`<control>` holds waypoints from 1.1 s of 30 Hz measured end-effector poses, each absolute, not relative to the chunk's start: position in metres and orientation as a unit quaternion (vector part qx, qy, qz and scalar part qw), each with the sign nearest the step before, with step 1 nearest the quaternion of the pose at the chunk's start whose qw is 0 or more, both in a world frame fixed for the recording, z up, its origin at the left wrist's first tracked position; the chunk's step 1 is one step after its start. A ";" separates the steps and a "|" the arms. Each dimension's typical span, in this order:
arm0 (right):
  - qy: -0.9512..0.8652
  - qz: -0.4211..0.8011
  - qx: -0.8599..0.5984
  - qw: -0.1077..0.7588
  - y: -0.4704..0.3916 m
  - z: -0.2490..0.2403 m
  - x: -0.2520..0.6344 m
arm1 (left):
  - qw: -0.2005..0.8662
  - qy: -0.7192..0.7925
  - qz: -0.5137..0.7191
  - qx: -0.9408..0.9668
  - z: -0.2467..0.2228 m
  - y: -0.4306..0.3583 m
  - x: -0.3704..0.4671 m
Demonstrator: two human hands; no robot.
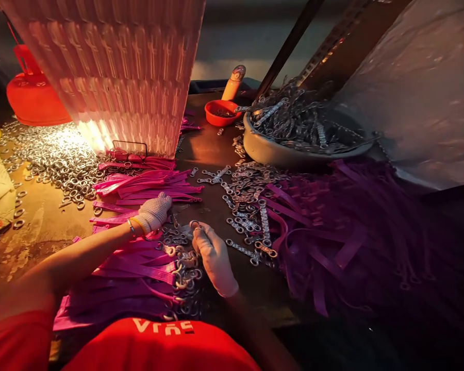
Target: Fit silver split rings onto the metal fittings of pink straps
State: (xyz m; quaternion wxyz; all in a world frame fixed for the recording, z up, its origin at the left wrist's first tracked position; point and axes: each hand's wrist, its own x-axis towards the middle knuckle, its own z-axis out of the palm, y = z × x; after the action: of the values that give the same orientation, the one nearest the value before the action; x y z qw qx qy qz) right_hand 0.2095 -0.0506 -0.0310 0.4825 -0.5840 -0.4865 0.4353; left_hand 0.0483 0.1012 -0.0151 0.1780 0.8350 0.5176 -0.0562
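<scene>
My left hand (pixel 154 214), in a white knitted glove, is closed above the pink straps (pixel 150 188). What its curled fingers hold is hidden. To its right is my right hand (pixel 214 257), also in a light glove, its thumb and fingers pinched on a metal ring (pixel 194 224). Small metal pieces (pixel 176 237) lie between and below the hands. Nearer to me, a row of purple-pink straps (pixel 139 263) carries metal rings and links (pixel 187 273) at the right-hand ends.
Loose rings (pixel 69 170) are heaped at left beneath a red lamp (pixel 36 100). A ribbed translucent panel (pixel 119 77) stands behind the straps. Further right are a red bowl (pixel 216 121), a grey basin (pixel 278 149) of metal chain links, scattered links (pixel 247 221) and a purple strap pile (pixel 332 232).
</scene>
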 end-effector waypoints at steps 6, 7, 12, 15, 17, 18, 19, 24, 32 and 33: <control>-0.535 0.400 -0.582 0.463 -0.036 -0.019 0.210 | 0.154 0.492 -0.078 0.853 -0.021 0.092 0.046; -0.552 0.389 -0.578 0.457 -0.032 -0.018 0.210 | 0.152 0.489 -0.077 0.855 -0.020 0.092 0.045; -0.597 0.320 -0.598 0.429 -0.002 -0.030 0.206 | 0.155 0.478 -0.054 0.863 -0.022 0.092 0.040; -0.620 0.273 -0.625 0.387 0.015 -0.045 0.200 | 0.173 0.472 -0.038 0.863 -0.023 0.095 0.039; -0.652 0.289 -0.609 0.347 0.019 -0.051 0.197 | 0.192 0.472 -0.026 0.860 -0.023 0.100 0.037; -0.668 0.309 -0.591 0.329 0.018 -0.053 0.197 | 0.204 0.475 -0.016 0.856 -0.022 0.102 0.035; -0.682 0.328 -0.573 0.315 0.016 -0.053 0.198 | 0.216 0.479 -0.005 0.851 -0.019 0.103 0.032; -0.708 0.309 -0.523 0.361 -0.005 -0.030 0.203 | 0.438 0.490 0.097 0.747 0.010 0.077 0.001; -0.811 0.148 -0.508 0.248 -0.032 0.029 0.161 | 0.632 0.505 0.250 0.533 0.051 -0.009 -0.023; -0.827 0.113 -0.507 0.215 -0.035 0.031 0.155 | 0.619 0.514 0.250 0.539 0.051 -0.015 -0.024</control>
State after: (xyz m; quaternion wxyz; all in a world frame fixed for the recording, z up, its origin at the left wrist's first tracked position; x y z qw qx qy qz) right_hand 0.1555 -0.0349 0.0311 0.2154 -0.5074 -0.8267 0.1130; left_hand -0.0239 -0.0153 0.0505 0.6192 0.5389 0.5136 0.2496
